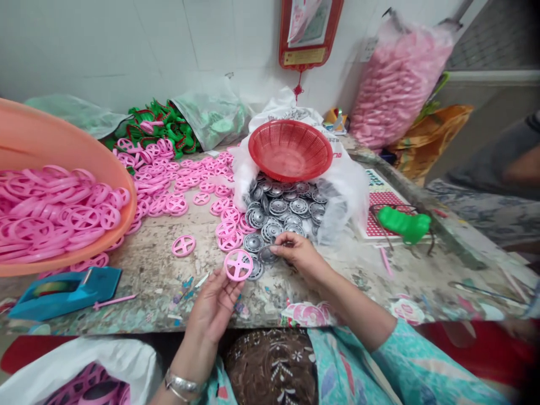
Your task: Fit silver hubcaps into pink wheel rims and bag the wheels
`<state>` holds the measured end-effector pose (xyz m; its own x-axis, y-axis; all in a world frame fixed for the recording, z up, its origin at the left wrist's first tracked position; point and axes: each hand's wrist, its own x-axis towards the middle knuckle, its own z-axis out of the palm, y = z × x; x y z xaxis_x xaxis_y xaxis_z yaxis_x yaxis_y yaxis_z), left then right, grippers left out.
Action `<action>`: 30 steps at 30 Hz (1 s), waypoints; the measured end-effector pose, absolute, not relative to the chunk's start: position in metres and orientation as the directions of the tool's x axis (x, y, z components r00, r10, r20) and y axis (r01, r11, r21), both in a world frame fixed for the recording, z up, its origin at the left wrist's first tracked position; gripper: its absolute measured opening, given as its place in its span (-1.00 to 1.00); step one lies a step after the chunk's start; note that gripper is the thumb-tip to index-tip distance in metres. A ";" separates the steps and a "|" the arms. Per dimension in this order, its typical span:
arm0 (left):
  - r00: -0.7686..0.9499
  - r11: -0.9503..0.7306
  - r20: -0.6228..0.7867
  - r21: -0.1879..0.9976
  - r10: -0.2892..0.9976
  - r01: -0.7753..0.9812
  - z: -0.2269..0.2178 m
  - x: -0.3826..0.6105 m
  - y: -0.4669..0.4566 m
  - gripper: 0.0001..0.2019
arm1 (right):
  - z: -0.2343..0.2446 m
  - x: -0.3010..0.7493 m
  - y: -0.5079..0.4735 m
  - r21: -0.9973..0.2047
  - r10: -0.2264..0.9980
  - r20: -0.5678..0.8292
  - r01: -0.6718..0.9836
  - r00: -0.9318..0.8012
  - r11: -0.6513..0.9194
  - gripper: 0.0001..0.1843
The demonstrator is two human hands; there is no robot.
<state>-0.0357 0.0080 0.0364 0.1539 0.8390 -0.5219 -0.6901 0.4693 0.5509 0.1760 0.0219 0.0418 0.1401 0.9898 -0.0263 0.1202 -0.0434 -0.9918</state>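
The left hand [215, 301] is pinching a pink wheel [238, 265] face-up, ready, while the right hand [297, 253] is pinching a silver hubcap [269, 255] off the bench [160, 264] pile.

Bright, even, diffuse light with only soft shadows; centre sharp, wide-angle bending toward the edges, corners slightly darkened, lower foreground a little soft

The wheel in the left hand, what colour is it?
The wheel is pink; the head view shows it best.
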 end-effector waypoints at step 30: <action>0.098 0.227 -0.218 0.969 0.971 -0.098 0.050 -0.072 -0.006 -0.79 | 0.060 0.149 -0.032 -0.769 0.926 0.080 0.567 -0.370 0.293 -0.63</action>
